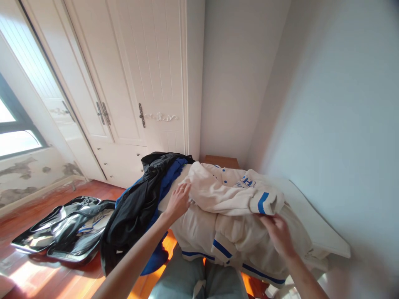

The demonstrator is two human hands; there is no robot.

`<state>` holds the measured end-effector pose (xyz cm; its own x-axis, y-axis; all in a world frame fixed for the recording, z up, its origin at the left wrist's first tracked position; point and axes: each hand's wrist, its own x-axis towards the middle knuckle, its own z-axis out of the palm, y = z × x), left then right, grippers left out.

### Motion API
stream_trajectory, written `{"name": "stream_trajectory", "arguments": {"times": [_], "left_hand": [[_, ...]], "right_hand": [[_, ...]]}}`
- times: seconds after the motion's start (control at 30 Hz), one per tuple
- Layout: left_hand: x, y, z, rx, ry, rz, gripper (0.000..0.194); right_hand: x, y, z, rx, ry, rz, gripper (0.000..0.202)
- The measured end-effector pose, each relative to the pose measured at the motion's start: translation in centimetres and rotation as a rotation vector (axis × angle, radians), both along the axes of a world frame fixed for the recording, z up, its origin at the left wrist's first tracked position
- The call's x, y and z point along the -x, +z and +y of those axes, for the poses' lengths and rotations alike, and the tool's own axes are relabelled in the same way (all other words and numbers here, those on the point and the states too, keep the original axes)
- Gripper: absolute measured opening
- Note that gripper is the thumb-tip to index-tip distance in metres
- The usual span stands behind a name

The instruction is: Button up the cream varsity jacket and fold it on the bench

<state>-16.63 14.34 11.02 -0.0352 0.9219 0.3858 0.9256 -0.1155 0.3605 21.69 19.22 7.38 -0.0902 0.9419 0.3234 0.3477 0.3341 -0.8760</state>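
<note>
A cream jacket (pixel 218 195) with blue buttons, a blue letter patch and a blue-striped cuff lies spread in front of me. My left hand (pixel 179 201), a ring on one finger, is closed on the jacket's left edge near the shoulder. At the striped cuff of the sleeve laid across it, my right hand (pixel 277 230) pinches the fabric from below; its fingertips are partly hidden. Under this sleeve, more cream fabric (pixel 199 230) with blue-striped edges hangs toward my knees. I cannot tell whether it is the same garment.
Black clothing (pixel 134 211) lies over blue fabric (pixel 173 176) on the left. An open suitcase (pixel 75 257) with packed clothes lies on the wooden floor (pixel 106 189). Beyond stands a white wardrobe (pixel 162 62). A white ledge (pixel 324 224) runs along the right wall (pixel 339 124).
</note>
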Motion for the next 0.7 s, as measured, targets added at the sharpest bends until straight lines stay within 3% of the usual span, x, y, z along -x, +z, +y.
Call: {"name": "stream_trajectory", "arguments": {"times": [0.07, 0.13, 0.27, 0.43, 0.53, 0.7], "left_hand": [[1.7, -1.3, 0.4, 0.001, 0.075, -0.097, 0.069], [2.6, -2.4, 0.8, -0.01, 0.129, -0.2, 0.064], [3.0, -3.3, 2.2, -0.042, 0.21, -0.262, 0.052], [3.2, -2.9, 3.8, -0.037, 0.286, -0.332, 0.044], [3.5, -2.6, 4.3, -0.02, 0.319, -0.42, 0.041], [4.2, -2.3, 4.6, -0.02, 0.395, -0.538, 0.034]], "right_hand": [[-0.8, 1.2, -1.3, 0.054, -0.101, 0.338, 0.042], [-1.1, 2.5, -2.2, 0.2, -0.104, 0.508, 0.048], [-0.8, 4.9, -2.5, 0.577, -0.02, 0.419, 0.06], [0.1, 7.3, -4.2, 0.508, -0.024, 0.454, 0.06], [0.7, 5.6, -7.4, 0.555, 0.031, 0.461, 0.054], [-0.6, -0.5, -11.4, 0.763, 0.042, 0.23, 0.042]]}}
